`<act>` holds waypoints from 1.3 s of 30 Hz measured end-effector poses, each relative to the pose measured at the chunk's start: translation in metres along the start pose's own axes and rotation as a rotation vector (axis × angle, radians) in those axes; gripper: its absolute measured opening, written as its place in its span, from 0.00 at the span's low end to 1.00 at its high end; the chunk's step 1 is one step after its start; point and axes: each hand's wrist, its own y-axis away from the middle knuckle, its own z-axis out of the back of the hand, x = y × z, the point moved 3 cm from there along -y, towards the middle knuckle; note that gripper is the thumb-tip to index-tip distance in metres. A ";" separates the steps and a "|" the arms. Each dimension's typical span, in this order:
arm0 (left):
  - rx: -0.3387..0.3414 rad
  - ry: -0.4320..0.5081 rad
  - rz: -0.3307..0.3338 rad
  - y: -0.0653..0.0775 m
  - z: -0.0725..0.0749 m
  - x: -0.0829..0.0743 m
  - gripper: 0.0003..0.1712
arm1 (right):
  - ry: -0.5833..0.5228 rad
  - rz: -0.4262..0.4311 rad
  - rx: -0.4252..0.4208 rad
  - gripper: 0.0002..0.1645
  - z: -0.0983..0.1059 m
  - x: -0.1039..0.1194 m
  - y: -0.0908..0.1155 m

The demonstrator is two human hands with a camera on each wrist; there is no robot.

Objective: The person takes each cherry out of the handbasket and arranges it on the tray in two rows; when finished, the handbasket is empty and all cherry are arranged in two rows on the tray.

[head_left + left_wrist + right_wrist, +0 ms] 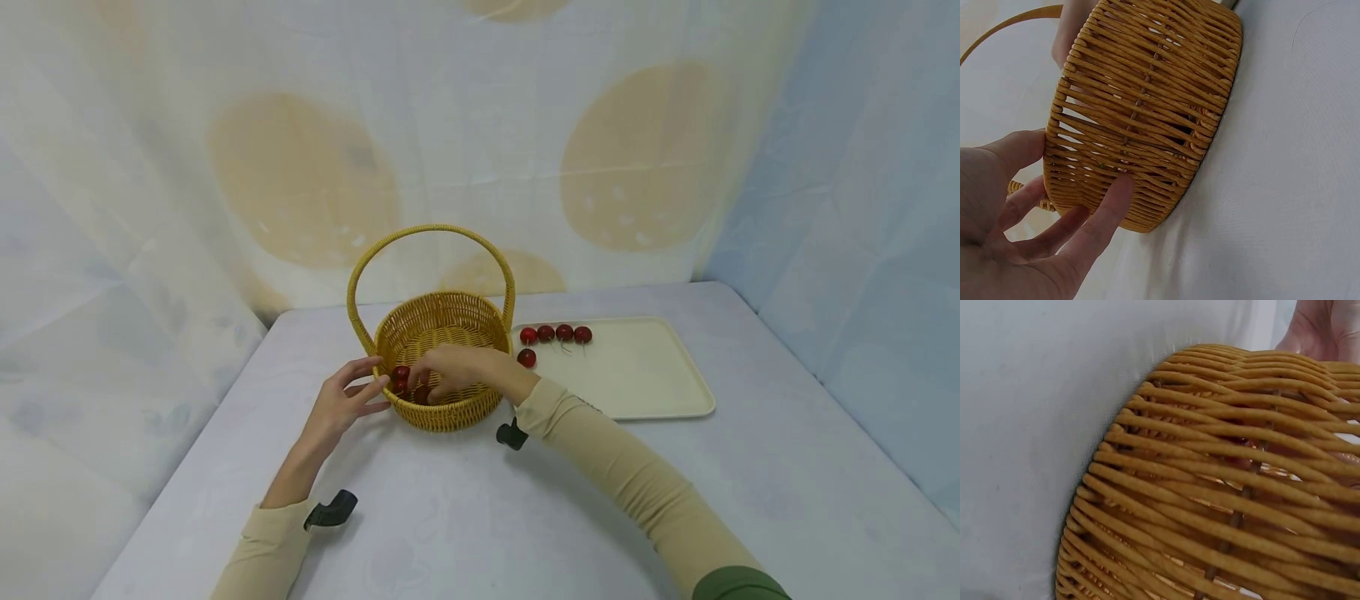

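Note:
A yellow wicker basket point(442, 417) with a tall hoop handle stands on the table. At its left side is my left hand point(347, 406), fingers spread and lightly bent against the rim and outer wall; the left wrist view has one fingertip on the weave. My right hand point(457, 367) reaches over the rim into the basket, its thumb and fingers curled about a dark red cherry point(422, 394) low inside. Next to them, at the basket's left inner wall, lie more red cherries point(401, 373). In the right wrist view the wicker wall point(1222, 462) mostly hides the right fingers.
Right of the basket lies a cream rectangular tray point(637, 375). Several cherries with stems point(564, 333) line its back left edge, and a single cherry point(527, 358) sits in front of them. Patterned curtains point(465, 125) close off the back and sides.

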 end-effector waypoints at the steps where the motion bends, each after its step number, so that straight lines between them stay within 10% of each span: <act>1: -0.001 0.000 0.002 0.000 0.000 0.000 0.36 | -0.003 0.009 0.002 0.21 0.000 0.000 0.000; 39: -0.013 -0.026 -0.003 0.002 -0.001 -0.002 0.38 | 0.022 -0.121 -0.109 0.18 0.006 -0.023 0.011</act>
